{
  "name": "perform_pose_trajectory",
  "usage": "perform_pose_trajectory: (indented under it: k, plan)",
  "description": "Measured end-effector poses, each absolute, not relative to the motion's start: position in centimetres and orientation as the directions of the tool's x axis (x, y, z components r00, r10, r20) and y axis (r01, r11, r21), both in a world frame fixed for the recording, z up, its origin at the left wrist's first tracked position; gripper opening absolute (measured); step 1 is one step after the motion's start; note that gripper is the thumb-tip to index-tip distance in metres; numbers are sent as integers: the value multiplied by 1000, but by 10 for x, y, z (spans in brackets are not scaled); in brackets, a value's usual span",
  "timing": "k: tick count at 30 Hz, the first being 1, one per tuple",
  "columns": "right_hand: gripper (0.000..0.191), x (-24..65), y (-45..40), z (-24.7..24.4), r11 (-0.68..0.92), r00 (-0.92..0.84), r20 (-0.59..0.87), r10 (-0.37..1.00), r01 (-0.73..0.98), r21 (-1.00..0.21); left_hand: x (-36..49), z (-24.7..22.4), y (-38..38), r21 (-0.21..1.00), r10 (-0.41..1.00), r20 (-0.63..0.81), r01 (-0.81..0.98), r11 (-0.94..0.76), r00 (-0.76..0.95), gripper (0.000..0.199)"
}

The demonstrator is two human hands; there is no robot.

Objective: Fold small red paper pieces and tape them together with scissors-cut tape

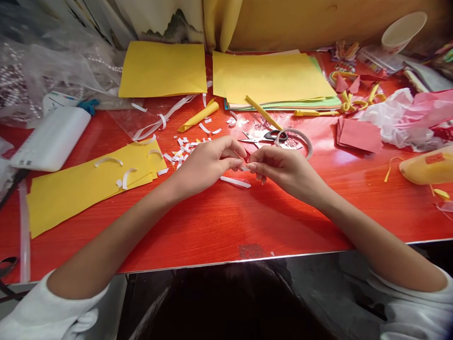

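My left hand (pixel 208 163) and my right hand (pixel 283 167) meet above the red table, thumb and fingers pinched on each side. Between the fingertips shows a tiny whitish bit, with a touch of red above it; what exactly they hold is mostly hidden. Just behind my right hand lie open scissors (pixel 260 139) with black handles and a roll of tape (pixel 307 141). A white paper strip (pixel 235 182) rests on the table below my fingertips. Small white paper scraps (pixel 179 153) are scattered beside and behind my left hand.
Yellow sheets (pixel 163 71) and a paper stack (pixel 272 78) lie at the back. Yellow strips (pixel 88 184) and a white device (pixel 53 137) are on the left. Rolled yellow paper (pixel 199 116) lies mid-table. Red paper squares (pixel 357 135) and crumpled plastic (pixel 392 118) sit right.
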State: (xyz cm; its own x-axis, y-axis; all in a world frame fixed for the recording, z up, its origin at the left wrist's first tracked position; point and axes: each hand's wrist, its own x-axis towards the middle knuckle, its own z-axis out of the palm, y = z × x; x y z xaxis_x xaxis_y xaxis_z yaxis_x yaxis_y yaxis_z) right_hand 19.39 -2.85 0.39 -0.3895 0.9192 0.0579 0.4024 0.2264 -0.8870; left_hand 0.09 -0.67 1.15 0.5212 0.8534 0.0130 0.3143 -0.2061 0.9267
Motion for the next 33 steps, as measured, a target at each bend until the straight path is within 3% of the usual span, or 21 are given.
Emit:
perform_pose_trajectory:
  k: [4, 9, 14, 17, 23, 33]
  plan:
    - [20, 192, -29, 3, 279, -362, 94, 927, 501, -820, 0, 12, -5, 919, 874, -38, 359, -160, 485, 14]
    - [23, 194, -27, 1, 256, -356, 84, 931, 469, -845, -9, 11, 4, 848, 919, 104, 449, -282, 381, 16]
    - [29, 195, -25, 1, 151, -338, 20, 941, 365, -919, -9, 13, 2, 891, 865, 50, 369, -264, 499, 20]
    - [29, 192, -26, 1, 187, -355, 68, 932, 312, -932, -7, 12, -1, 898, 857, 27, 365, -247, 514, 19]
    - [19, 188, -27, -3, 346, -318, 200, 927, 518, -782, -5, 9, -2, 909, 845, 6, 350, -227, 535, 20]
    - [15, 188, -25, -7, 401, -337, 232, 912, 624, -671, -2, 11, -4, 926, 838, -2, 318, -205, 546, 20]
